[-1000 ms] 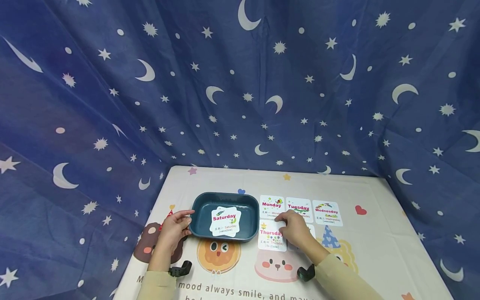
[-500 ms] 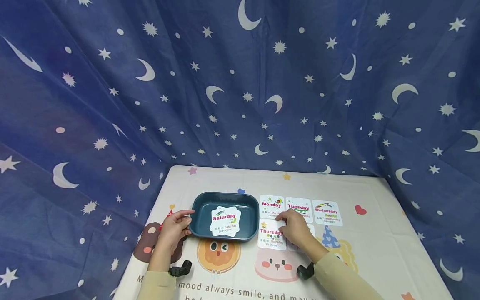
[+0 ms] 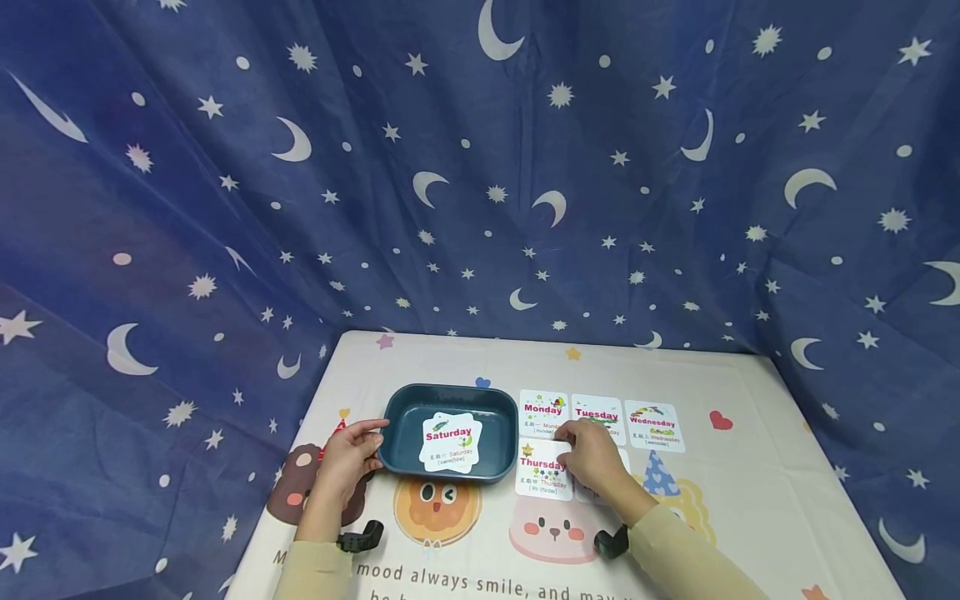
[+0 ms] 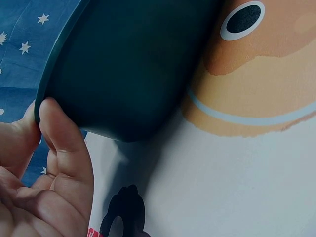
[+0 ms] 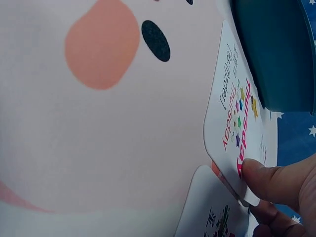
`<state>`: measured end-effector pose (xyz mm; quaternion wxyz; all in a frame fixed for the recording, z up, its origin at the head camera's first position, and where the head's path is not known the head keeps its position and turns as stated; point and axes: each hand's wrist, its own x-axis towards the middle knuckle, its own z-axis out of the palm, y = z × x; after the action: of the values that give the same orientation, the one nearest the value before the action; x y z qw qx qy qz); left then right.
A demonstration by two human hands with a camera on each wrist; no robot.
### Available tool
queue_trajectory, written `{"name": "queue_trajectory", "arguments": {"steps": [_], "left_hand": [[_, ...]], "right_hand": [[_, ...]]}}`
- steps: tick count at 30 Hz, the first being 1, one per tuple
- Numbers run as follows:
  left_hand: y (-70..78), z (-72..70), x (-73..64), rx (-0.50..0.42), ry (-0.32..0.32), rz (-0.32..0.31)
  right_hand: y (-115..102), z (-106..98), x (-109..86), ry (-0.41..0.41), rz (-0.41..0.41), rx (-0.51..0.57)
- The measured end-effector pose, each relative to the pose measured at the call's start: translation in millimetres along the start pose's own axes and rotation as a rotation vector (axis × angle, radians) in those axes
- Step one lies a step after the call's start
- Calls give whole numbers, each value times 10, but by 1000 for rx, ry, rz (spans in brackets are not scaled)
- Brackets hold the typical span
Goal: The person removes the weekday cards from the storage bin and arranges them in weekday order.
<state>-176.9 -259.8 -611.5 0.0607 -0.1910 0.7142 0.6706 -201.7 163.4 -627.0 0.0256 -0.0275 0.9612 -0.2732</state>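
My left hand point(image 3: 347, 462) pinches the left rim of a dark teal tray point(image 3: 498, 433), thumb and finger on either side of the rim point(image 4: 49, 69) in the left wrist view. Inside lies a Saturday card point(image 3: 448, 446) over at least one other card. With my right hand point(image 3: 600, 462) I hold the upper right corner of the Thursday card point(image 3: 540, 482). In the right wrist view my thumb lies on the Thursday card's face point(image 5: 234, 113) and a finger is at its edge. Another card point(image 5: 207, 205) sits beside it, mostly hidden under my hand in the head view.
Monday point(image 3: 543, 410), Tuesday point(image 3: 596, 410) and Wednesday point(image 3: 655, 425) cards form a row behind the Thursday card. All lie on a white tablecloth point(image 3: 757, 483) with cartoon prints. A blue star-and-moon curtain point(image 3: 480, 208) hangs around the back and sides.
The Thursday card has shifted slightly back toward the Monday card, with my right hand at its corner. My left hand and the tray have stayed put.
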Motion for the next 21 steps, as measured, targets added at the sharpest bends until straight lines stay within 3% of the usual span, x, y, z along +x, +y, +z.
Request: {"name": "queue_trajectory", "arguments": {"steps": [21], "left_hand": [[9, -4, -10, 4, -4, -7]], "right_hand": [[10, -45, -14, 53, -13, 4]]}}
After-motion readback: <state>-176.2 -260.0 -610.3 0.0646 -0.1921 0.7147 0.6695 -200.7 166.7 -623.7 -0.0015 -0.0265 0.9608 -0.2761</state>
